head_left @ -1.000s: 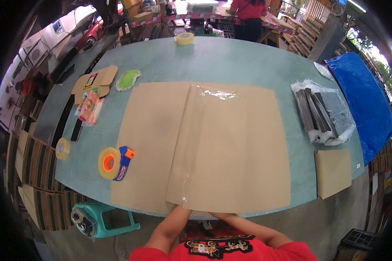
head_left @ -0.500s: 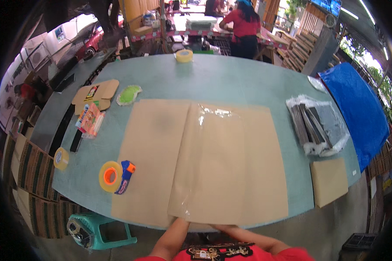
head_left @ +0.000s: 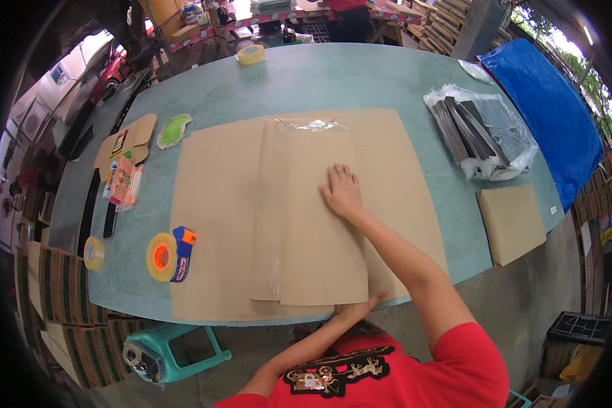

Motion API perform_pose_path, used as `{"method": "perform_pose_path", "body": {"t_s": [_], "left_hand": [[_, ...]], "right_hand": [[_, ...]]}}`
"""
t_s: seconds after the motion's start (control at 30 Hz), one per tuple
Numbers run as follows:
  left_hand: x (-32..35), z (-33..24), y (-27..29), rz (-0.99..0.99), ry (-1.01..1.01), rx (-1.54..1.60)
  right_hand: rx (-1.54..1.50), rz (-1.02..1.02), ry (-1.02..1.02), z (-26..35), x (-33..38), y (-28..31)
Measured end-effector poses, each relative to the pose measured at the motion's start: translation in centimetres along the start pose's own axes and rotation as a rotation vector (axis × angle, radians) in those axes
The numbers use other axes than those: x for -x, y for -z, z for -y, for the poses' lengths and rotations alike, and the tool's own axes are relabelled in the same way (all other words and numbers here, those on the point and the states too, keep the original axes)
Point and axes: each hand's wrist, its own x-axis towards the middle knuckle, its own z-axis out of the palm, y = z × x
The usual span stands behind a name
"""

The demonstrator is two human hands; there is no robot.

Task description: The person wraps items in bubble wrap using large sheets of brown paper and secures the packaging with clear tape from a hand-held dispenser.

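A large brown paper sheet [head_left: 211,224] lies at the table's near side, with a narrower folded brown paper panel [head_left: 323,251] on top of it. Clear tape [head_left: 314,124] shines across the panel's far end. My right hand [head_left: 343,192] lies flat on the panel near its right edge, fingers stretched out and holding nothing. At the near edge, by the panel's lower right corner, is my left hand [head_left: 360,309]; its fingers are smeared by motion and partly hidden. To the left, a blue and orange tape dispenser [head_left: 173,254] with a yellowish roll rests on the sheet.
Tape rolls stand at the far edge [head_left: 250,54] and left edge [head_left: 94,253]. Left are a green cloth pad [head_left: 174,130], a cardboard piece [head_left: 140,136] and an orange packet [head_left: 123,182]. Right are a plastic-wrapped bundle [head_left: 479,132], folded brown paper [head_left: 512,223] and blue tarp [head_left: 544,102].
My right hand has moved from the near edge onto the panel. My left hand has shifted right along the near edge. The upper paper's right side has come inward, baring the sheet beneath.
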Motion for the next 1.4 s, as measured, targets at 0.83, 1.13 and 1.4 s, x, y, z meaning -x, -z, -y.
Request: {"method": "perform_pose_path", "body": {"t_s": [0.83,1.13,1.4], "left_hand": [[2.7,11.1,11.9,0.171,-0.319,-0.021],[-11.3,13.7,20.5,-0.118,-0.294,-0.193],[-13.5,17.3,17.8,-0.253,-0.404,-0.078]], "right_hand": [[-0.013,0.188,0.235,5.3,18.2,1.1],[-0.191,0.57,0.064,20.7,16.8,-4.2],[-0.669,0.049,-0.315,12.5,20.7,-7.1]]}}
